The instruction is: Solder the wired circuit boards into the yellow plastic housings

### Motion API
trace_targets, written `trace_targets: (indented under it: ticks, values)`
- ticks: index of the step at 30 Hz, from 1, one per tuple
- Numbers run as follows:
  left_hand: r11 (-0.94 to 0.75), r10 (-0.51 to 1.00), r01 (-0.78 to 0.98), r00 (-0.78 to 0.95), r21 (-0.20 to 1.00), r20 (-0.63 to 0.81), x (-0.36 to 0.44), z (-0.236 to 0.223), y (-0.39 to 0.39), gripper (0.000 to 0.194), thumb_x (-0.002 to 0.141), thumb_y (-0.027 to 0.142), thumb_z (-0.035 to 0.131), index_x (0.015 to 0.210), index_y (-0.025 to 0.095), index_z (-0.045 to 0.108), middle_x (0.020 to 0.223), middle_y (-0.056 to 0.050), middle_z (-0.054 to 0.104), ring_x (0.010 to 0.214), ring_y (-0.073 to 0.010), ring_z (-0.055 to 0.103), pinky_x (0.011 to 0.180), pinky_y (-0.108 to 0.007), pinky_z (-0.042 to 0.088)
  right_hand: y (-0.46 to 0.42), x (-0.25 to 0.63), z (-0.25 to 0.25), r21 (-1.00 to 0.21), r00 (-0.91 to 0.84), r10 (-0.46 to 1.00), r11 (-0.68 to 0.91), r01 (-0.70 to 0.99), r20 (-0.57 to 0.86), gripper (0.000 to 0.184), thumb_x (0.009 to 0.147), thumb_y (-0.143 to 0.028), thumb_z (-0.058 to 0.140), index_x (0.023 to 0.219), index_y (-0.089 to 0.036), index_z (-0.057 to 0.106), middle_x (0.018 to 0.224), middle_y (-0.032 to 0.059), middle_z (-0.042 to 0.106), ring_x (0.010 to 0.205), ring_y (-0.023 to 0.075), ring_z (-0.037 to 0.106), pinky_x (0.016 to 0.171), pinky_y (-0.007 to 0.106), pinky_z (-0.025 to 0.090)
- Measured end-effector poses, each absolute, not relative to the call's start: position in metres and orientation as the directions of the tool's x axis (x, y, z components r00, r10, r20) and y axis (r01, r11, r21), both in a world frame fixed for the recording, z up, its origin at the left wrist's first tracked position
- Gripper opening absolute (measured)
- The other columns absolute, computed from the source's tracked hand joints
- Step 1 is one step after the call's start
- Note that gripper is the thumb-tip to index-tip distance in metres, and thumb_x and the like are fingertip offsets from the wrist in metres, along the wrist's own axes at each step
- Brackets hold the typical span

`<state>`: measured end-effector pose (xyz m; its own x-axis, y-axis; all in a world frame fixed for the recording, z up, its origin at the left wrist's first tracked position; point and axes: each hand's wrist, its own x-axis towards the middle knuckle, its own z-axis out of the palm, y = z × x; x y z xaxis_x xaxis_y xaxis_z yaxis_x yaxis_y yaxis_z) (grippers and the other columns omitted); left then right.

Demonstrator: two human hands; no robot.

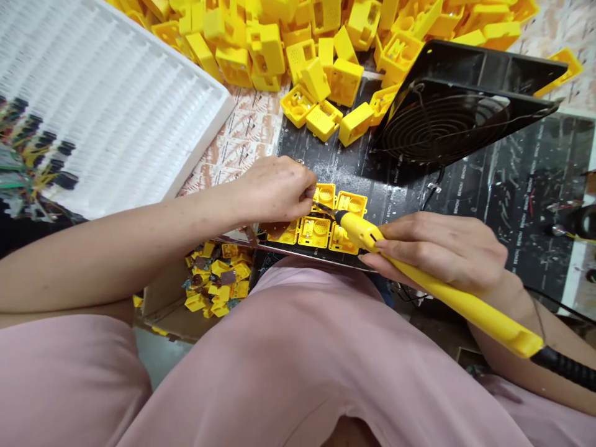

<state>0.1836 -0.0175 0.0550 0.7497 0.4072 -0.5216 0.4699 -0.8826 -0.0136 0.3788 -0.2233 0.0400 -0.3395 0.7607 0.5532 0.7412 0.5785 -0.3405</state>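
Note:
A yellow soldering iron (447, 297) lies in the grip of my right hand (444, 248), fingers closed around its handle. Its dark tip points left, reaching over small yellow plastic housings (314, 231) set in two short rows at the table's near edge. Over the left end of these rows, my left hand (279, 186) is closed, with finger and thumb pinched close to the iron's tip. What that pinch holds is hidden. The housings lie open side up, and metal parts show inside some of them. A brown piece (279, 230) lies partly beneath my left hand.
Yellow housings (265, 49) are heaped across the back. A black fan (447, 124) stands tilted at back right. On the left lies a white foam tray (116, 81) with wires and black connectors (65, 180). Below the table edge, a cardboard box (162, 307) holds yellow parts.

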Motion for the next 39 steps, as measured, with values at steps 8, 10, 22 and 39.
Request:
trace_targets:
  ticks: [8, 10, 22, 39]
  values:
    - [-0.852, 0.441, 0.523, 0.741, 0.023, -0.506, 0.184, 0.052, -0.017, 0.021, 0.098, 0.023, 0.067, 0.101, 0.021, 0.087, 0.095, -0.008, 0.086, 0.109, -0.0358, 0.087, 0.096, -0.039, 0.06, -0.225, 0.382, 0.055, -0.32, -0.378, 0.794, 0.557, 0.766, 0.475, 0.013, 0.113, -0.021, 0.086, 0.107, -0.022, 0.074, 0.097, 0.0032, 0.088, 0.078, 0.0165, 0.084, 0.073, 0.029, 0.073]
    - [-0.843, 0.446, 0.535, 0.745, 0.047, -0.496, 0.184, 0.051, -0.017, 0.021, 0.095, 0.023, 0.067, 0.1, 0.021, 0.087, 0.096, -0.008, 0.086, 0.109, -0.0361, 0.087, 0.097, -0.039, 0.06, -0.226, 0.383, 0.055, -0.295, -0.403, 0.767, 0.588, 0.753, 0.499, 0.014, 0.114, -0.023, 0.085, 0.106, -0.02, 0.073, 0.096, 0.0047, 0.088, 0.075, 0.0166, 0.083, 0.073, 0.029, 0.073]
    - [-0.877, 0.432, 0.479, 0.744, -0.044, -0.51, 0.185, 0.056, -0.019, 0.032, 0.099, 0.029, 0.058, 0.111, 0.022, 0.087, 0.1, -0.008, 0.086, 0.111, -0.0342, 0.086, 0.095, -0.038, 0.061, -0.226, 0.379, 0.044, -0.379, -0.309, 0.788, 0.549, 0.745, 0.533, 0.019, 0.11, -0.017, 0.09, 0.108, -0.022, 0.072, 0.095, 0.004, 0.087, 0.076, 0.0168, 0.082, 0.073, 0.029, 0.072]
    - [-0.882, 0.416, 0.467, 0.837, 0.069, -0.355, 0.172, 0.038, -0.01, 0.033, 0.096, 0.04, 0.058, 0.101, 0.025, 0.087, 0.084, -0.005, 0.081, 0.103, -0.0329, 0.085, 0.096, -0.039, 0.062, -0.222, 0.379, 0.046, -0.307, -0.37, 0.764, 0.578, 0.756, 0.529, 0.018, 0.112, -0.024, 0.088, 0.101, -0.025, 0.074, 0.093, -0.0013, 0.086, 0.074, 0.0137, 0.08, 0.071, 0.027, 0.071]
